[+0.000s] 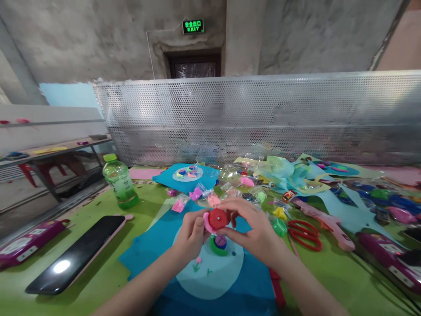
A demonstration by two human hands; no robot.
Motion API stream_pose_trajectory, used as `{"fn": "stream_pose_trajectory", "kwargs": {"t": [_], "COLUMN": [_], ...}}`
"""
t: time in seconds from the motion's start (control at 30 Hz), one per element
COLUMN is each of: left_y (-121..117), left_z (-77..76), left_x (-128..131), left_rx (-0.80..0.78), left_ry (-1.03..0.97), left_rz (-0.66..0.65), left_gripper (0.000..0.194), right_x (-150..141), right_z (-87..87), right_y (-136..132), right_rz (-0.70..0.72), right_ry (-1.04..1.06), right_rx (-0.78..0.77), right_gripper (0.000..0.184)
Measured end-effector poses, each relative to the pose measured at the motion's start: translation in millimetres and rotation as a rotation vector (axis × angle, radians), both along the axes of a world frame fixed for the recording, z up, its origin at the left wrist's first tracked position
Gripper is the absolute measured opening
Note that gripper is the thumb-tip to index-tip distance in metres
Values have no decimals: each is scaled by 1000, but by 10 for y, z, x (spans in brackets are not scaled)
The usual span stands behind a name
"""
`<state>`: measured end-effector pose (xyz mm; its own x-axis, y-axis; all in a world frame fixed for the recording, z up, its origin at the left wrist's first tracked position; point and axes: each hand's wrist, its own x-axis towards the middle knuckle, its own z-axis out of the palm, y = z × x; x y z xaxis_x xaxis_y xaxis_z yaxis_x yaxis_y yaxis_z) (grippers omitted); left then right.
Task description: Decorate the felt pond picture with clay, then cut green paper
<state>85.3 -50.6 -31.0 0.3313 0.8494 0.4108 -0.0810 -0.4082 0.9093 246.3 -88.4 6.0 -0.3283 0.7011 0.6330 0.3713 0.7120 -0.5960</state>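
Observation:
In the head view, my left hand (pixel 192 230) pinches a small modelling-clay piece between thumb and fingers. It is a round red clay disc (pixel 217 218) with a tiny pale dot at its middle and a pink clay strip (pixel 208 223) along its left side. My right hand (pixel 251 224) grips the disc's right edge with thumb and fingertips. Both hands hold it above a light blue paper circle (pixel 210 285) on a blue sheet (pixel 256 303). On that circle lies a green clay curve with a purple disc (pixel 220 240), like a snail, plus small green sprigs (pixel 196 267).
Bags of coloured clay (pixel 180 204) and crumpled plastic lie behind the hands. Red-handled scissors (pixel 305 235) and a pink glue gun (pixel 329 221) are to the right. A phone (pixel 79 252), a purple box (pixel 31 241) and a green-capped bottle (pixel 120 182) stand left. A perforated metal panel (pixel 256 118) borders the back.

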Motion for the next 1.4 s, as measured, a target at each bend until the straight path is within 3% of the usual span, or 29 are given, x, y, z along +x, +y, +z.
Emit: {"fn": "stream_pose_trajectory", "kwargs": {"t": [0.33,0.6,0.83,1.0,1.2,1.4], "left_y": [-16,-32,-19,3,-26,-2], "left_z": [-49,70,28,60,111,63], "left_x": [19,2,-72,-75,-54,-80], "left_rx": [-18,73,174,233,259,255], "left_ry": [25,-12,96,129,190,155], "left_rz": [-37,86,161,127,154,154], "left_gripper": [60,51,42,48,41,47], "right_x": [11,14,23,25,31,35], "right_z": [3,-4,-8,-6,0,-11], "right_y": [13,17,35,40,61,55], "right_rz": [22,-14,-8,-46,-39,-53], "right_ry": [-9,-2,-57,-37,-33,-53], "right_rx": [-43,17,-13,-28,-33,-21], "right_gripper": [31,28,30,29,28,28]}}
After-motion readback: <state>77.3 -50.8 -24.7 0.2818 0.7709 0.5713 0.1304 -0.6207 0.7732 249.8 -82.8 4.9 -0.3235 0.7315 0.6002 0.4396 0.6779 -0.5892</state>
